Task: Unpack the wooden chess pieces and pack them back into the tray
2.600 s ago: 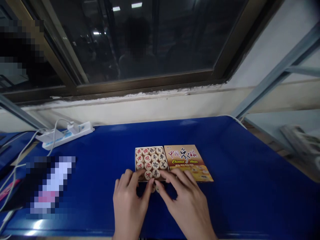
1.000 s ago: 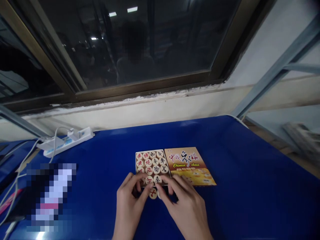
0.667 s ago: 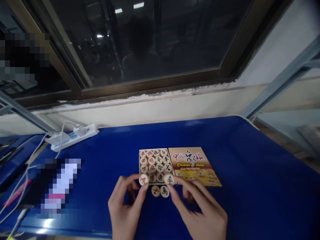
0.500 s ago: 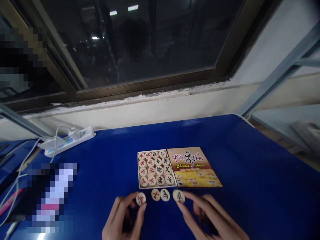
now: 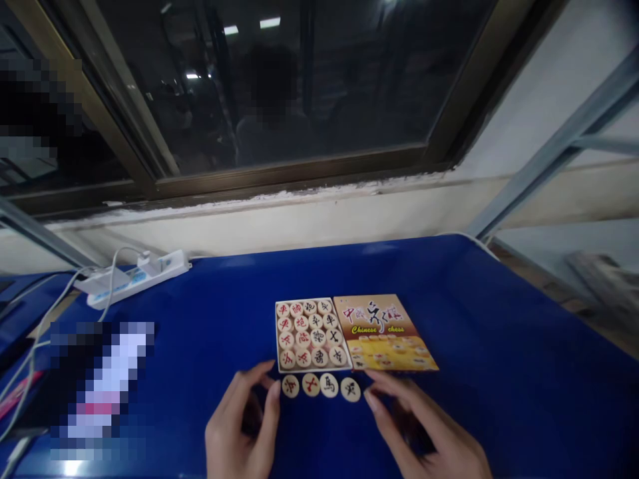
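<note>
A small open box (image 5: 277,339) of round wooden Chinese chess pieces lies on the blue table (image 5: 479,359). Its printed lid (image 5: 383,332) lies face up against the box's right side. Several loose pieces (image 5: 320,386) sit in a row on the cloth just in front of the box. My left hand (image 5: 242,426) hovers at the left end of that row, fingers curved and apart, holding nothing. My right hand (image 5: 424,432) is at the right end, fingers also spread and empty.
A white power strip (image 5: 137,271) with cables lies at the back left. A blurred-out object (image 5: 97,379) rests on the left of the table. A dark window and white sill run behind the table; a metal frame (image 5: 549,153) slants at the right.
Both hands lifted pieces from the box's front row, set them on the cloth in a row before it, then let go and drew back slightly.
</note>
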### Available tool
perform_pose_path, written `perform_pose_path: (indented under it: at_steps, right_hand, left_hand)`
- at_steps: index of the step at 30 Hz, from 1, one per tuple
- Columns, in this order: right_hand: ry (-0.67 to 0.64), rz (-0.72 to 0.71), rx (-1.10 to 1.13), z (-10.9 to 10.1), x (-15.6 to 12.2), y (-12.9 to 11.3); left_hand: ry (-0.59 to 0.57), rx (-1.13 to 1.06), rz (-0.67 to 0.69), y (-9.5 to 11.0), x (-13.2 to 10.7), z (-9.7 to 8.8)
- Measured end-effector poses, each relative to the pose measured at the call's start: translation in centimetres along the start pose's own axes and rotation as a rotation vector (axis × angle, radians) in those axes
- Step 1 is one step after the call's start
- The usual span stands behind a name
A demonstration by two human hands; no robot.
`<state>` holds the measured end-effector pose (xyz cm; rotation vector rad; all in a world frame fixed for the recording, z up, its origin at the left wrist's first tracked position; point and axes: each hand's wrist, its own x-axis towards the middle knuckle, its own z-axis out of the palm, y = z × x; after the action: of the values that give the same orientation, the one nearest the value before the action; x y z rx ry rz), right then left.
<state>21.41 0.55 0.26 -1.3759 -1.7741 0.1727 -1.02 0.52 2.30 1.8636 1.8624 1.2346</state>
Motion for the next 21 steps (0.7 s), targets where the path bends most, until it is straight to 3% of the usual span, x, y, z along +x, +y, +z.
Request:
perform_pose_path:
  at_steps: [4, 8, 12, 21]
  right_hand:
    - [0.052, -0.030, -0.072, 0.2, 2.6, 0.1]
    - [-0.028, -0.111, -0.109, 1.2, 4.7, 0.2]
    - [-0.118, -0.168, -0.121, 1.9, 5.6, 0.2]
    - [-0.123, -0.113, -0.079, 2.4, 6.0, -0.3]
  left_hand:
    - [-0.066, 0.153, 0.040, 0.5, 2.7, 0.6]
    - [-0.046, 0.338, 0.050, 1.0, 4.1, 1.8]
    - [-0.042, 0.362, 0.053, 0.5, 4.1, 2.5]
    - [-0.051, 0.311, -0.022, 0.0, 3.5, 3.0]
